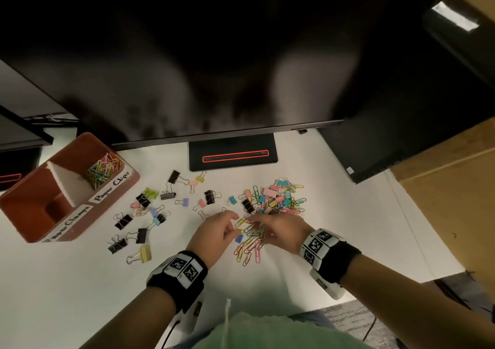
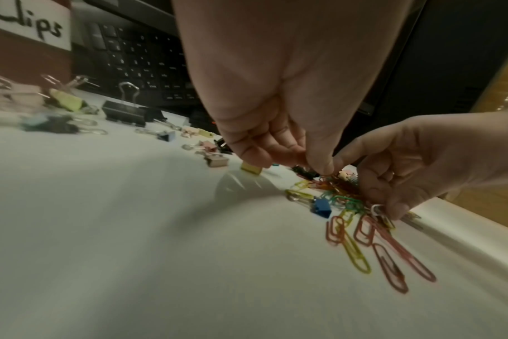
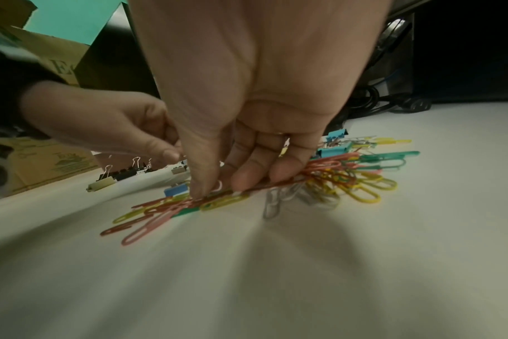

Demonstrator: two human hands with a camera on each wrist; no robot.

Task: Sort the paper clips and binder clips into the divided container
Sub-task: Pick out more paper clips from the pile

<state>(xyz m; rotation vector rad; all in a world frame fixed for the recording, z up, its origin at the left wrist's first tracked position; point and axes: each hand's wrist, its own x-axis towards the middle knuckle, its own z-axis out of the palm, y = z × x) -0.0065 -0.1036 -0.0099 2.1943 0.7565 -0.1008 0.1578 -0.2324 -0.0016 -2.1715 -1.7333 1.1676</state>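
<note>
A small heap of coloured paper clips lies on the white desk between my hands, with a blue binder clip among them. My left hand pinches a yellow paper clip at the heap's left edge. My right hand has its fingers curled down into the heap, gripping paper clips. A larger mixed pile sits just beyond. Black and pastel binder clips are scattered to the left. The brown divided container at far left holds paper clips in its far compartment.
A dark monitor overhangs the desk, its stand base behind the clips. A keyboard lies beyond the binder clips. A cardboard box stands off the desk's right edge.
</note>
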